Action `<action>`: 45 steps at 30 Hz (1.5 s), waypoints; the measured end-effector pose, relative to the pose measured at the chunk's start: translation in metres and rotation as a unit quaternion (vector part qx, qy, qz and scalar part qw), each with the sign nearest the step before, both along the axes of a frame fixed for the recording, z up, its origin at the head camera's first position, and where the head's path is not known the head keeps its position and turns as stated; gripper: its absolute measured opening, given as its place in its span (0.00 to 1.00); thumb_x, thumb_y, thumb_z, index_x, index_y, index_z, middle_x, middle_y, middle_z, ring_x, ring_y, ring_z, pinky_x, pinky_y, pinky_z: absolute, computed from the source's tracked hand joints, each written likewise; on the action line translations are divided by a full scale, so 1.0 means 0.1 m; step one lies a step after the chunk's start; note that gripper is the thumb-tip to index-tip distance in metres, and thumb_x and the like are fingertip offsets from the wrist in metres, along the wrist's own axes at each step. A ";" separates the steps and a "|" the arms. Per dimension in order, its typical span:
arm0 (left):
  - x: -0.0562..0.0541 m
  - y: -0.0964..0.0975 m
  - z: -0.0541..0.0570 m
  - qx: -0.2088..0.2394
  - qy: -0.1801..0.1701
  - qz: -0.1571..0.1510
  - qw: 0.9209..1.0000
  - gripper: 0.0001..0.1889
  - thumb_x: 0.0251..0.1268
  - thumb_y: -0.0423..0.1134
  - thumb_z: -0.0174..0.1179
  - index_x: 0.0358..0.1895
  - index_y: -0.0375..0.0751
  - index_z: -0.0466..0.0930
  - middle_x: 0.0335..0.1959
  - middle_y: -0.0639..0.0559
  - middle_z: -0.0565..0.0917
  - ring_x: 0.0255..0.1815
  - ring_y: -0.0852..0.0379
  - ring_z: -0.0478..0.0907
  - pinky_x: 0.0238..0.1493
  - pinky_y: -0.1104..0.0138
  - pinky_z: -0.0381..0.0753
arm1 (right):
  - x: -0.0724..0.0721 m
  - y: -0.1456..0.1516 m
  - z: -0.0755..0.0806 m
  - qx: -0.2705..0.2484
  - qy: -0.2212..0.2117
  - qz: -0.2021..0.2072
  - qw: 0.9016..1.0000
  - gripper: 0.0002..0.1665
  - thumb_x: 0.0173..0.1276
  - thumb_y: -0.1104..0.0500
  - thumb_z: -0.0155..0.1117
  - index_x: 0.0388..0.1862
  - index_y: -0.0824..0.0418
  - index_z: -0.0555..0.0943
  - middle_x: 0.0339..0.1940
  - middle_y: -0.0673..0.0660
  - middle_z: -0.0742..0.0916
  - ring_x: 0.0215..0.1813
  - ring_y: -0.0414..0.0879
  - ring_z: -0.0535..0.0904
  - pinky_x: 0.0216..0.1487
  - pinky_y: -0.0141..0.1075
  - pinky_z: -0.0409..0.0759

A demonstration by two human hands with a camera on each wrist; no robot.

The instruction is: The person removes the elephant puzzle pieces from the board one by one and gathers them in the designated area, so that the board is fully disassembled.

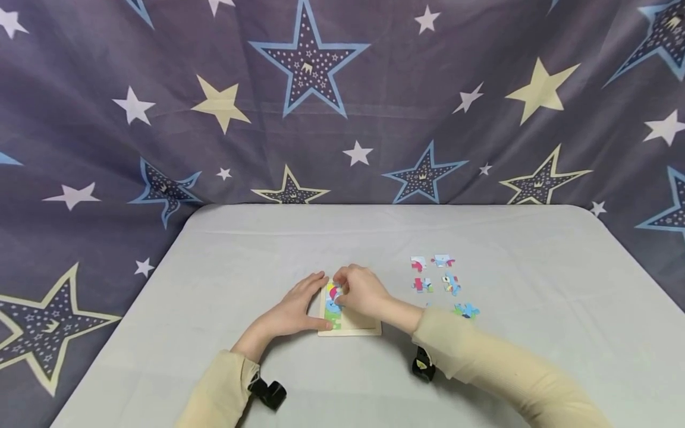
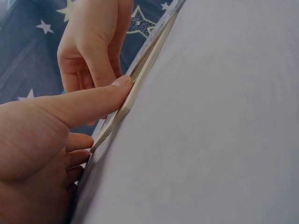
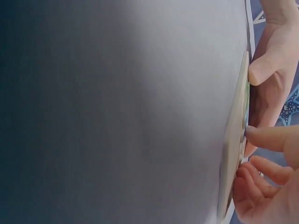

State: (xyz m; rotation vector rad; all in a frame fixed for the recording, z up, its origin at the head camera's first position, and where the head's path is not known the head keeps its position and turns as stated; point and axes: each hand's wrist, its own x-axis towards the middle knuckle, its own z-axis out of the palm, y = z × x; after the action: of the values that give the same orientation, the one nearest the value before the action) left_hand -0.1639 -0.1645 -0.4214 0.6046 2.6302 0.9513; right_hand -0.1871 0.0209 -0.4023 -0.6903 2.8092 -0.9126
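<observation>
A shallow wooden puzzle tray [image 1: 350, 333] lies on the table, with colourful pieces fitted along its left side, yellow at the top and green at the bottom. My left hand [image 1: 291, 312] spans the tray's left side. Its thumb [image 2: 100, 100] lies straight over the front corner, and its fingertips are at the far left corner. Over the tray, my right hand [image 1: 364, 291] pinches a jigsaw piece [image 1: 337, 292] between thumb and curled fingers, down at the fitted pieces. Fingers hide most of that piece. In the right wrist view the right fingertips [image 3: 247, 179] meet the tray's surface.
Several loose jigsaw pieces [image 1: 423, 285] lie to the right of the tray, one blue-green piece [image 1: 467, 310] near the right sleeve. A pale cloth covers the table [image 1: 257, 238]. Behind it hangs a dark star-patterned curtain [image 1: 332, 142].
</observation>
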 end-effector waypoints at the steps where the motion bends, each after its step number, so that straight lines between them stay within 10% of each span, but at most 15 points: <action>1: 0.00 0.00 0.00 -0.001 0.000 0.000 1.000 0.48 0.46 0.53 0.67 0.69 0.38 0.53 0.73 0.44 0.49 0.73 0.43 0.40 0.67 0.43 0.45 | 0.01 -0.01 0.00 0.005 0.001 -0.007 1.000 0.22 0.48 0.60 0.73 0.44 0.64 0.80 0.32 0.52 0.80 0.34 0.42 0.75 0.37 0.32 0.75; 17: 0.00 0.00 0.02 0.000 -0.005 0.004 1.000 0.49 0.46 0.52 0.67 0.70 0.38 0.52 0.73 0.45 0.49 0.73 0.44 0.40 0.67 0.43 0.43 | 0.10 -0.12 0.02 0.016 -0.013 -0.084 0.996 0.25 0.46 0.58 0.74 0.46 0.60 0.79 0.36 0.53 0.83 0.38 0.45 0.76 0.38 0.37 0.75; 45: -0.07 0.05 -0.02 0.020 0.029 0.061 0.997 0.37 0.54 0.46 0.62 0.66 0.36 0.60 0.70 0.45 0.56 0.71 0.42 0.47 0.66 0.43 0.48 | 0.06 -0.07 0.05 0.034 -0.029 -0.065 0.997 0.26 0.47 0.54 0.74 0.44 0.65 0.81 0.29 0.52 0.78 0.32 0.43 0.70 0.35 0.33 0.70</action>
State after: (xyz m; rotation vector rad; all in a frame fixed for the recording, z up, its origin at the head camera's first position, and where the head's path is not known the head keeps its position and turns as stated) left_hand -0.1707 -0.1597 -0.4238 0.4921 2.7330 1.0394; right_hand -0.1807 0.0142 -0.3972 -0.4690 2.8458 -0.8366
